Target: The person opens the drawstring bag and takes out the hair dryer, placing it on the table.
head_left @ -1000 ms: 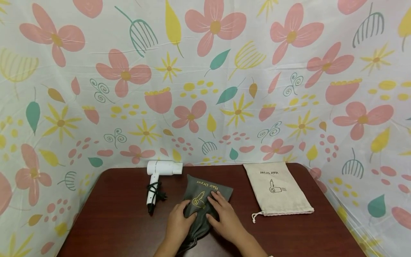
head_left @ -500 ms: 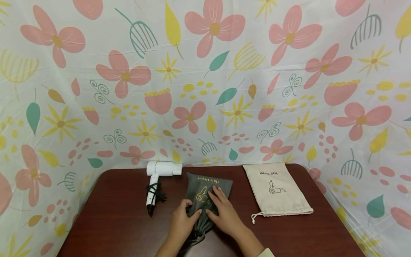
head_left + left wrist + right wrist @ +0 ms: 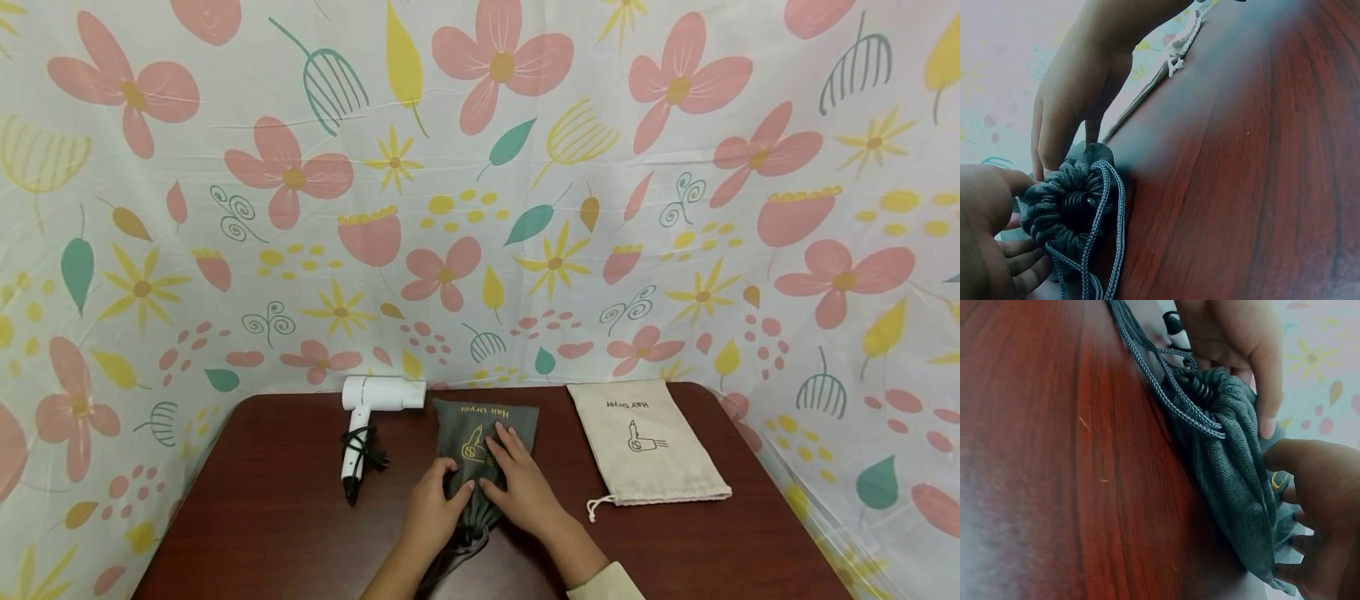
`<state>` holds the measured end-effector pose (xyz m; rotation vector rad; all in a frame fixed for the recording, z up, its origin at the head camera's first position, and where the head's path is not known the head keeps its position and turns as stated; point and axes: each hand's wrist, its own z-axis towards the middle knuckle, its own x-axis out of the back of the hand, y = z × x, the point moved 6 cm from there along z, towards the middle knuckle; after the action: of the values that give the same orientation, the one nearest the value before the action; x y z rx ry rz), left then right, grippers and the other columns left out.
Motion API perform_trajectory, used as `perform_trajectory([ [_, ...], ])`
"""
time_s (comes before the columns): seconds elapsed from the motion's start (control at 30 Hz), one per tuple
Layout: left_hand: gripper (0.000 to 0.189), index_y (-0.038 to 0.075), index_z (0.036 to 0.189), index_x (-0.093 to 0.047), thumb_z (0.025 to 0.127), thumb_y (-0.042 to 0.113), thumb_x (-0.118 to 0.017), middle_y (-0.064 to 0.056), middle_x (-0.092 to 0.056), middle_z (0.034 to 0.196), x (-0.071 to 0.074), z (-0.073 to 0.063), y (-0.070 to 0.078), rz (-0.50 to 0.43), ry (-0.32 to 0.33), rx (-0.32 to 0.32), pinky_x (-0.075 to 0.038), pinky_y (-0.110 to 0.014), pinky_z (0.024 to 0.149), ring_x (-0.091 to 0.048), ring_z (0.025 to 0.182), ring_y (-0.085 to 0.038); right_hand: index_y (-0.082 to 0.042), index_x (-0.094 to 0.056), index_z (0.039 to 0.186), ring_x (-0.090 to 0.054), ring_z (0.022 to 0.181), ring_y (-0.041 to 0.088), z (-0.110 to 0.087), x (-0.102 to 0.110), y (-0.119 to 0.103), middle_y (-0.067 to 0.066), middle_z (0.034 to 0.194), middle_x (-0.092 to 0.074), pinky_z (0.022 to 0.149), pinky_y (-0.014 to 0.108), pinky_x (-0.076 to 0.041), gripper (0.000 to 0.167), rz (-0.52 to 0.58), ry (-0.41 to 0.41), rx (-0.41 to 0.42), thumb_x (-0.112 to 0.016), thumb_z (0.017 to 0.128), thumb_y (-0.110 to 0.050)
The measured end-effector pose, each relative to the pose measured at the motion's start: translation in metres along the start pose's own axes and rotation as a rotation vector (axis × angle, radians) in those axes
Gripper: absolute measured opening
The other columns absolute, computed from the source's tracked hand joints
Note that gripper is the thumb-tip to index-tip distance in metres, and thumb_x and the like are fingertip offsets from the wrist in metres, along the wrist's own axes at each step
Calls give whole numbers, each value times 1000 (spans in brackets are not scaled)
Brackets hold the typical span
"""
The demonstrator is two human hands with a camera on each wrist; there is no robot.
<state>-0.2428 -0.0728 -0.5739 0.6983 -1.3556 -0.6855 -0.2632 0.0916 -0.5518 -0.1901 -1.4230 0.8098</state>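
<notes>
A dark grey drawstring bag (image 3: 483, 421), printed "Hair Dryer" in gold, lies on the table with its gathered mouth toward me. A black ribbed thing (image 3: 1076, 205) shows inside the mouth; the rest of the contents is hidden. My left hand (image 3: 431, 512) grips the bag's left side, thumb on top and fingers curled at the edge. On the bag's right part rests my right hand (image 3: 528, 492), its fingers spread and relaxed. Grey cords (image 3: 1116, 219) hang from the mouth.
A white hair dryer (image 3: 382, 393), black cord (image 3: 360, 446) wound about its handle, lies at left on the dark red-brown table (image 3: 262, 517). To the right lies a flat beige drawstring bag (image 3: 648, 475). Flower-printed cloth (image 3: 480, 208) stands behind the table.
The grey bag has turned straighter, its far edge now nearly level and its corded mouth swung a little rightward. Both hands stay on it.
</notes>
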Motion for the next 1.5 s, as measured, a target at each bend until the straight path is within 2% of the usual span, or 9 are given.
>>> perform_trajectory([
  [0.4, 43, 12, 126, -62, 94, 40, -70, -14, -68, 127, -5, 6, 4, -2, 52, -48, -52, -55, 96, -65, 120, -35, -5, -43, 153, -17, 156, 40, 14, -3, 11, 12, 169, -21, 113, 60, -37, 68, 14, -14, -23, -70, 95, -29],
  [0.7, 47, 13, 132, -59, 97, 44, -65, -14, -65, 134, -9, 11, 5, -29, 26, -48, -51, -55, 98, -62, 123, -36, -3, -42, 153, -16, 156, 41, 24, -3, 14, 13, 169, -19, 113, 59, -37, 68, 34, -22, -39, -69, 96, -26],
  [1.0, 53, 13, 143, -54, 103, 48, -52, -18, -58, 143, -13, 16, 5, -63, -2, -21, -47, -58, 102, -57, 129, -39, -1, -41, 153, -19, 154, 44, 35, -3, 18, 15, 168, -20, 111, 62, -38, 68, 20, -11, -34, -69, 96, -26],
  [1.23, 48, 8, 146, -50, 108, 38, -45, -20, -54, 146, -17, 17, 4, -89, -22, -56, -46, -59, 103, -55, 132, -41, -3, -40, 154, -17, 155, 41, 41, -2, 22, 12, 169, -18, 114, 59, -37, 68, 23, -28, -53, -68, 97, -26],
  [1.4, 47, 6, 149, -46, 107, 29, -48, -22, -50, 149, -19, 18, 4, -117, -50, -87, -44, -60, 106, -51, 135, -41, -4, -39, 154, -17, 155, 40, 44, -4, 26, 11, 170, -17, 112, 58, -39, 67, -3, -36, -51, -67, 97, -27],
  [1.5, 49, 8, 151, -43, 107, 27, -49, -20, -47, 152, -20, 18, 3, -136, -66, -79, -42, -60, 108, -48, 138, -41, -4, -39, 154, -17, 156, 39, 46, -3, 25, 11, 170, -16, 112, 58, -39, 67, 5, -39, -47, -67, 98, -27],
])
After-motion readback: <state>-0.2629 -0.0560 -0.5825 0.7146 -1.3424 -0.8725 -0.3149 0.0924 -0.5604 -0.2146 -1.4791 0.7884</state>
